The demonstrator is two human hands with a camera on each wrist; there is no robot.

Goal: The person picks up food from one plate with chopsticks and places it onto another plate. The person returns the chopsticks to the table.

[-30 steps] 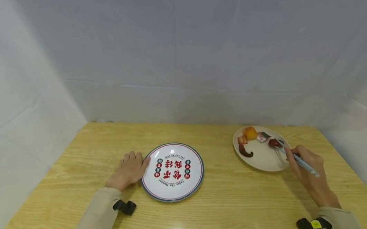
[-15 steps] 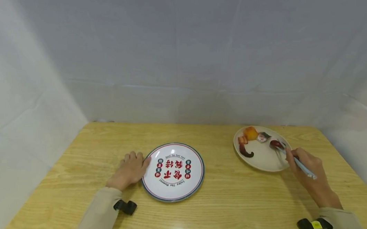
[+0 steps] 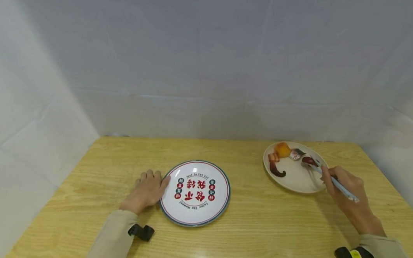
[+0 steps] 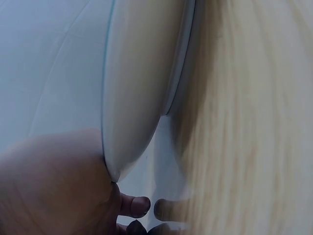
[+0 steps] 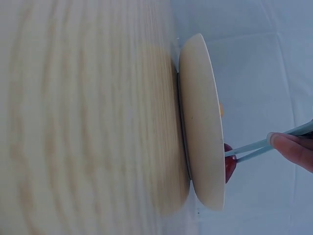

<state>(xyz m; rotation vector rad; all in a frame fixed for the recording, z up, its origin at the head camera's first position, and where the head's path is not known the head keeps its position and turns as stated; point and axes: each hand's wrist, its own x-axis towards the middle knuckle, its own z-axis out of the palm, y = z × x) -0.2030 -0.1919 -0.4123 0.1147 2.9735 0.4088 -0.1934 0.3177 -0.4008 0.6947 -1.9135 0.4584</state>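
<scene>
On the right side of the head view, the right hand pinches two pale blue chopsticks between its thumb and fingers. The tips come down to a dark red piece on a cream plate, right of the middle. I cannot tell if the tips squeeze the red piece or just touch it. Four more bits lie on that plate, toward its top and left: an orange lump, a grey and pink bit, a stripy bit and a dark brown curly bit.

Left of the middle, lower down, the left hand lies loose beside a white plate. Its thumb rests on the rim, and its fingers are relaxed. The white plate has a blue edge with red and dark writing in the middle.

Both plates sit well apart on a wooden table. Tan sleeves come in at the bottom corners. Behind, a pale sheet fills the top.
</scene>
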